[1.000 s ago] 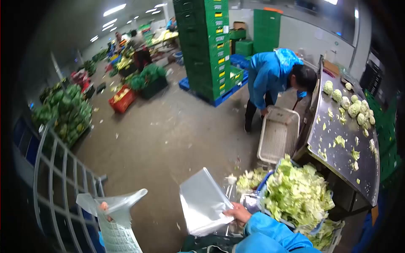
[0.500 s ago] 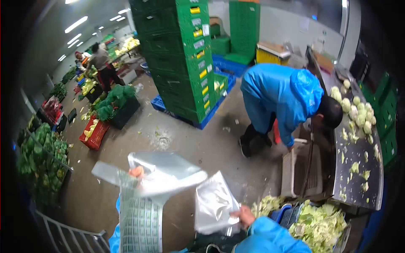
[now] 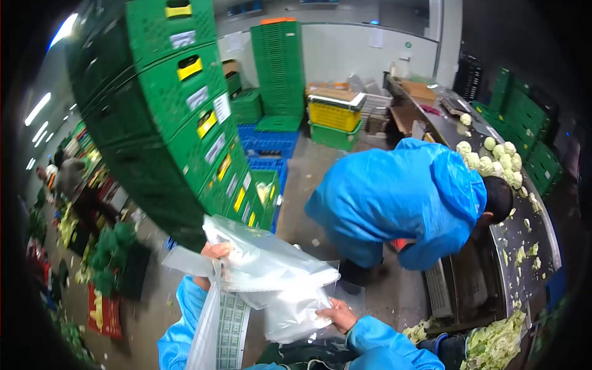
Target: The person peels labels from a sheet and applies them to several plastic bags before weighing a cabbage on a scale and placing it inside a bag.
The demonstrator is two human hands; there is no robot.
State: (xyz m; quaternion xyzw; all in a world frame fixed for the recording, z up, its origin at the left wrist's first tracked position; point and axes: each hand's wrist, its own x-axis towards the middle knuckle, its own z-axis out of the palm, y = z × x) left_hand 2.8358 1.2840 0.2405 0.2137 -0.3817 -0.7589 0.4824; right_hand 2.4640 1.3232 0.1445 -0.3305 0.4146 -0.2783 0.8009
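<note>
Clear plastic bags (image 3: 271, 259) lie across the lower middle, bunched between my two hands. My left hand (image 3: 216, 256) is closed on the upper left part of the bags, its fingers partly covered by the film. A sheet of printed labels (image 3: 232, 333) hangs below it beside a strip of clear film. My right hand (image 3: 338, 316) pinches the lower right edge of the plastic bags. Both my arms wear blue sleeves.
A person in a blue hooded coat (image 3: 394, 197) bends at the right by a dark worktable (image 3: 512, 246) with pale round vegetables (image 3: 493, 161). Tall green crates (image 3: 179, 111) stand at the left. Loose leaves (image 3: 493, 342) lie lower right; a red crate (image 3: 105, 314) lower left.
My view has turned right and nearer the crates. My hands have brought their bags together, so they now overlap. The person in blue bends lower and appears larger.
</note>
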